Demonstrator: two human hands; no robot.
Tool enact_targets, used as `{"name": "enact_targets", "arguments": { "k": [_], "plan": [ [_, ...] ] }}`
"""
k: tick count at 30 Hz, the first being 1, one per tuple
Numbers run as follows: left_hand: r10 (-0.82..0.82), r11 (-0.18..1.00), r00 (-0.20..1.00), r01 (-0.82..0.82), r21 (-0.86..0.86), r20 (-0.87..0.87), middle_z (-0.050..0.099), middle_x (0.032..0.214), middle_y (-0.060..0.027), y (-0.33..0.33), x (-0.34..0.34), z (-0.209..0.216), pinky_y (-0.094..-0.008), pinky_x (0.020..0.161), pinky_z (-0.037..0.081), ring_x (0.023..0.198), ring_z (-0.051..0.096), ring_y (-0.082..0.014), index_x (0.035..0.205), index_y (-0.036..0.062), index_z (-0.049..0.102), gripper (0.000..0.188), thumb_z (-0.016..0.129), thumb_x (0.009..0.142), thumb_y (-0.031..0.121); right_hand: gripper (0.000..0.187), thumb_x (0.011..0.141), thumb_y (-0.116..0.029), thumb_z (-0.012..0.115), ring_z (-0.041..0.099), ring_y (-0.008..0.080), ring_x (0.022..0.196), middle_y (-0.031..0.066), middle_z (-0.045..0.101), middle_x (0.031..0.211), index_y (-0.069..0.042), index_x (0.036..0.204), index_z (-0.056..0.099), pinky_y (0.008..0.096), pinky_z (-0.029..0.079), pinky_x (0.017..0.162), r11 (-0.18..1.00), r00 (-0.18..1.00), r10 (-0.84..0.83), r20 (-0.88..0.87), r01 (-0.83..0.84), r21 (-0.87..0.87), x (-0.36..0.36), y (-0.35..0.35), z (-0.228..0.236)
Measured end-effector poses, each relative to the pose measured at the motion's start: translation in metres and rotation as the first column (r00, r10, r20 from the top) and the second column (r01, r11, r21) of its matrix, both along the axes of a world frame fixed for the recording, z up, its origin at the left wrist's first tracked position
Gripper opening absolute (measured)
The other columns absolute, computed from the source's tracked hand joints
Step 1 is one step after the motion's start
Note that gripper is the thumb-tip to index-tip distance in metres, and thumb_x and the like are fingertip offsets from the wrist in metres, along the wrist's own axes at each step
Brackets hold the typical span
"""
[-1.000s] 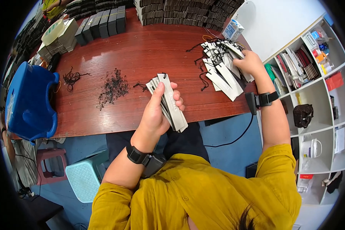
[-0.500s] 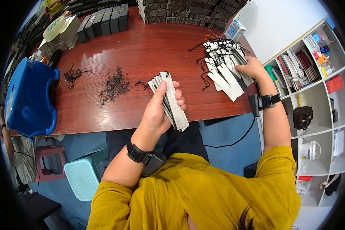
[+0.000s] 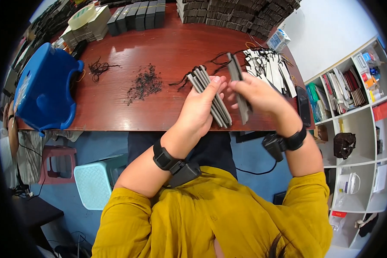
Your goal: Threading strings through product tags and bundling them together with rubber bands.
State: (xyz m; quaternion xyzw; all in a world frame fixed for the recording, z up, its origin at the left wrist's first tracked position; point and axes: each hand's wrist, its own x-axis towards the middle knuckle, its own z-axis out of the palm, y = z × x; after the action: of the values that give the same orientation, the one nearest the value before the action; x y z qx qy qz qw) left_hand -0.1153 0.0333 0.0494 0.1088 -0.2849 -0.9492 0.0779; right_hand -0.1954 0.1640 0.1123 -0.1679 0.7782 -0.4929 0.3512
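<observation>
My left hand (image 3: 198, 105) is closed round a stack of long, narrow hang tags (image 3: 220, 112), their grey edges turned upward and black strings trailing from the far end. Close beside it on the right, my right hand (image 3: 261, 95) grips a smaller bunch of hang tags (image 3: 234, 69), slightly blurred and tilted, also with black cord at the top. The two bunches are near each other but apart. Beyond my right hand lies a loose pile of white hang tags (image 3: 271, 69) with tangled black strings.
Left of my hands lie a scatter of small black loops (image 3: 146, 85) and a black string tangle (image 3: 99, 69). A blue plastic stool (image 3: 45, 92) stands at the table's left end. Dark stacks (image 3: 241, 16) line the back. A phone (image 3: 303, 106) rests at the right edge, near white shelves (image 3: 357, 146).
My right hand has lifted a bunch of hang tags from the pile and brought it left, beside my left hand. The left-hand stack has turned edge-up. The view has shifted slightly.
</observation>
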Motion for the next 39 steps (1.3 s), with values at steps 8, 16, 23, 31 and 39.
{"name": "enact_targets", "arguments": {
  "k": [8, 16, 23, 31, 39],
  "plan": [
    [-0.003, 0.909, 0.982, -0.076, -0.41, -0.189, 0.058, 0.106, -0.0058, 0.001, 0.01, -0.002, -0.0297, 0.085, 0.046, 0.097, 0.055, -0.014, 0.114, 0.0019, 0.049, 0.032, 0.06, 0.084, 0.004, 0.049, 0.075, -0.017, 0.071, 0.059, 0.018, 0.092, 0.0121, 0.061, 0.1, 0.0, 0.116, 0.048, 0.0304, 0.047, 0.081, 0.955, 0.9, 0.04, -0.435, -0.162, -0.249, 0.021, -0.003, -0.055],
    [-0.14, 0.788, 0.982, 0.034, -0.615, -0.125, 0.062, 0.098, -0.0061, -0.014, -0.001, -0.018, -0.0272, 0.08, 0.048, 0.089, 0.058, -0.0119, 0.105, -0.0003, 0.053, 0.043, 0.076, 0.068, 0.005, 0.041, 0.069, -0.013, 0.072, 0.061, 0.0193, 0.091, 0.0097, 0.064, 0.097, -0.003, 0.106, 0.057, 0.0311, 0.047, 0.081, 0.959, 0.872, -0.049, -0.487, -0.095, -0.266, 0.025, -0.018, -0.078],
    [-0.166, 0.657, 0.982, 0.038, -0.753, -0.095, 0.063, 0.096, -0.0062, -0.013, 0.0, -0.021, -0.0272, 0.078, 0.048, 0.085, 0.059, -0.0121, 0.104, -0.0003, 0.055, 0.042, 0.076, 0.069, 0.009, 0.035, 0.069, -0.025, 0.068, 0.061, 0.0337, 0.088, 0.0152, 0.064, 0.093, -0.009, 0.1, 0.06, 0.038, 0.048, 0.077, 0.982, 0.81, -0.042, -0.585, -0.074, -0.172, 0.028, -0.025, -0.087],
    [-0.108, -0.009, 0.992, 0.062, -0.998, 0.063, 0.058, 0.1, -0.0206, -0.024, -0.006, 0.025, -0.0373, 0.081, 0.047, 0.096, 0.058, -0.0324, 0.109, -0.0027, 0.046, 0.061, 0.073, 0.07, 0.037, 0.032, 0.073, -0.026, 0.065, 0.062, 0.0293, 0.088, 0.0138, 0.065, 0.092, -0.007, 0.098, 0.058, 0.0355, 0.049, 0.076, 0.99, 0.844, -0.135, -0.519, 0.087, -0.115, 0.042, -0.029, -0.062],
    [-0.006, -0.452, 0.955, -0.267, -0.851, -0.297, 0.051, 0.094, -0.0251, -0.008, -0.02, 0.03, -0.0456, 0.074, 0.047, 0.084, 0.054, -0.0423, 0.1, -0.0046, 0.041, 0.049, 0.068, 0.071, 0.024, 0.041, 0.074, -0.023, 0.067, 0.06, 0.0259, 0.094, 0.0137, 0.063, 0.1, -0.002, 0.108, 0.055, 0.0328, 0.047, 0.08, 0.863, 0.791, -0.463, -0.399, 0.3, -0.406, 0.036, -0.044, -0.082]
  ]
}}
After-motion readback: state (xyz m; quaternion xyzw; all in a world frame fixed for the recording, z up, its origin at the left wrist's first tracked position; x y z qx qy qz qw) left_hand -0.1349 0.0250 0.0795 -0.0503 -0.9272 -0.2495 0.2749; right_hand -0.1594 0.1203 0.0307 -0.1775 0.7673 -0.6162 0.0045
